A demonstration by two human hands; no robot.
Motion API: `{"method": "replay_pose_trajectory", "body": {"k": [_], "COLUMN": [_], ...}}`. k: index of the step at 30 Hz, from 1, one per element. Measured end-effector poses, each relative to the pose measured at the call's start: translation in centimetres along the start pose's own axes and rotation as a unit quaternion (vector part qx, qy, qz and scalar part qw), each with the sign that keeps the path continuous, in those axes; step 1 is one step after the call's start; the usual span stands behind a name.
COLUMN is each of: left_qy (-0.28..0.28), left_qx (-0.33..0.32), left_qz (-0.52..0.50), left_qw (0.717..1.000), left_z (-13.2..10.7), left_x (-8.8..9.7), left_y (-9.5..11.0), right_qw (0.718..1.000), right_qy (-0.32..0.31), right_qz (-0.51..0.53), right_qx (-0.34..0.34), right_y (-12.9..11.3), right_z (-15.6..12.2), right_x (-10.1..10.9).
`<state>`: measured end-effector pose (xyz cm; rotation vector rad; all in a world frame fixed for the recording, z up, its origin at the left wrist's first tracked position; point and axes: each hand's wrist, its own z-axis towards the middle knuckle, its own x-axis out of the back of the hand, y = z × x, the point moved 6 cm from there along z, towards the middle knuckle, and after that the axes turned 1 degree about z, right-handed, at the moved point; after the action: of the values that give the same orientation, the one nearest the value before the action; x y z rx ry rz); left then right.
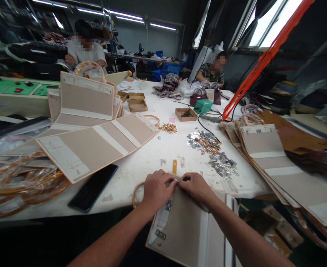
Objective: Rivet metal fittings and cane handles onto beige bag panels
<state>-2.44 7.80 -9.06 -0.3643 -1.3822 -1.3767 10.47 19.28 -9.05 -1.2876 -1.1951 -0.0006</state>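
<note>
A beige panel (187,226) with an orange edge, seemingly a bag body, lies tilted over the table's near edge under both hands. My left hand (157,190) is at its far edge, thumb and fingers closed in a pinch. Close beside it, my right hand (195,187) pinches at the same edge; whatever lies between the fingertips is too small to make out. An orange strap tab (175,166) sticks out beyond the edge. Below my left hand, a small metal plate (168,205) sits on the panel's white strip. An orange handle loop (137,194) shows left of that hand.
Metal plates (223,165) and gold fasteners (168,128) lie in piles on the white table (141,163). A phone (93,188) rests at the near left. Panels are stacked left (96,142) and right (288,167). Two people sit across, behind an orange cord bundle and boxes.
</note>
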Motion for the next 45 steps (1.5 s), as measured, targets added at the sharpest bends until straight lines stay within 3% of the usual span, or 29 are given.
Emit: {"method": "replay_pose_trajectory", "body": {"k": [14, 19, 26, 30, 34, 39, 45], "left_qy": [-0.01, -0.012, -0.008, -0.019, -0.065, -0.175, -0.25], "left_qx": [-0.011, -0.011, -0.008, 0.009, 0.038, 0.088, 0.107], "left_qz": [0.003, 0.002, -0.001, -0.011, -0.035, -0.082, -0.104], "left_qw": [1.0, 1.0, 1.0, 1.0, 0.997, 0.977, 0.957], "left_z": [-0.1, -0.2, -0.2, -0.2, 0.3, 2.1, 4.3], "left_x": [-0.1, -0.2, -0.5, -0.6, 0.0, 0.9, 0.1], "left_y": [0.0, 0.0, 0.1, 0.2, -0.3, -1.8, -2.0], "right_qw": [0.999, 1.0, 0.999, 0.999, 0.998, 0.998, 0.998], "right_qy": [-0.037, -0.011, -0.026, 0.017, 0.03, 0.017, 0.036], "right_qz": [0.015, -0.018, -0.025, -0.04, -0.055, -0.052, -0.055], "right_qx": [-0.018, 0.004, -0.013, -0.017, -0.012, -0.015, -0.002], "right_y": [0.1, -0.1, 0.2, 0.1, -0.2, -0.6, -0.4], "right_z": [0.0, 0.1, 0.7, 0.8, 0.6, 0.1, 0.0], "right_x": [-0.3, -0.1, -0.6, -0.2, 0.1, 0.2, 0.0]}}
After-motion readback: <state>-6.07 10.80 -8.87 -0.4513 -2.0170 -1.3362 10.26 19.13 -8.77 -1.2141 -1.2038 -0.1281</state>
